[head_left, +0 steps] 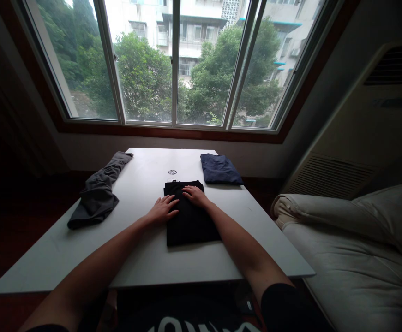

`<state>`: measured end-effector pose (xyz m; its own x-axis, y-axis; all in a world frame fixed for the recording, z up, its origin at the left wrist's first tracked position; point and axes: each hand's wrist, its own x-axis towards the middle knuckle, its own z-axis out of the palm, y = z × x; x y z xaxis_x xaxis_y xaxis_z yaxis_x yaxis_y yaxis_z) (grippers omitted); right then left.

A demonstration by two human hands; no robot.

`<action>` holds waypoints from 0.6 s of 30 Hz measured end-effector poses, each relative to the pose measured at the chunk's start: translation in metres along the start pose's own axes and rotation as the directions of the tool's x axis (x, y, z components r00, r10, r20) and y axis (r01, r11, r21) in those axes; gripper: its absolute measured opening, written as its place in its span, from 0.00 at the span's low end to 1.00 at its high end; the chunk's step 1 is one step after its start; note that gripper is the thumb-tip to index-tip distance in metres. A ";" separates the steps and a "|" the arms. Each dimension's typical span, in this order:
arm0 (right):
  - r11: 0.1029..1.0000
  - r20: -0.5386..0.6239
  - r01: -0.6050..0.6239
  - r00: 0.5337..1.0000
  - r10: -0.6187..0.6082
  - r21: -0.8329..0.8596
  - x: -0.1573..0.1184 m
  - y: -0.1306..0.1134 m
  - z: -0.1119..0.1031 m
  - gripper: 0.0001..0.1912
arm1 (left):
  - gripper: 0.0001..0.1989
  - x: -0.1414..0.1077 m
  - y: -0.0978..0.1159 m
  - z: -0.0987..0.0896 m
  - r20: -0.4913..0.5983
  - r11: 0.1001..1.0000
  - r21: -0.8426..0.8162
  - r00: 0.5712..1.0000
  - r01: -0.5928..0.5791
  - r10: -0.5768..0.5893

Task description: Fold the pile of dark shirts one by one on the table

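A black folded garment point(190, 226) lies flat on the white table point(141, 263) in front of me. My left hand point(162, 210) rests at its left edge, fingers spread and partly over the cloth. On the upper part of the same garment lies my right hand point(195, 195), palm down with the fingers stretched out. Neither hand grips anything. A dark blue folded garment point(220, 169) sits at the far right of the table. Along the left edge is a crumpled grey garment point(99, 191), partly hanging over the side.
A small dark round mark point(172, 172) shows on the tabletop beyond the black garment. To the right stands a pale sofa point(356, 244), with a large appliance with vents point(377, 120) behind it. A window point(173, 69) is past the table's far edge.
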<state>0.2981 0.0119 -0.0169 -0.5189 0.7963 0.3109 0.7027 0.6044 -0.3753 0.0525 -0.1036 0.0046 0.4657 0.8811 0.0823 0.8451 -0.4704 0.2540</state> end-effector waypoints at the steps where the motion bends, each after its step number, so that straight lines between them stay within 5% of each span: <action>1: 1.000 0.001 -0.001 1.000 0.001 0.001 0.000 -0.001 0.000 0.20 | 0.32 0.000 0.000 0.000 -0.003 1.000 -0.005 1.000 -0.001 0.001; 18: 1.000 -0.009 -0.003 1.000 0.003 -0.001 -0.001 -0.001 0.000 0.19 | 0.32 -0.001 0.001 -0.001 0.004 1.000 -0.010 1.000 0.001 -0.001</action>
<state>0.2978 0.0108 -0.0169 -0.5126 0.7976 0.3179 0.7048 0.6023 -0.3748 0.0527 -0.1053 0.0060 0.4656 0.8816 0.0779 0.8432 -0.4686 0.2636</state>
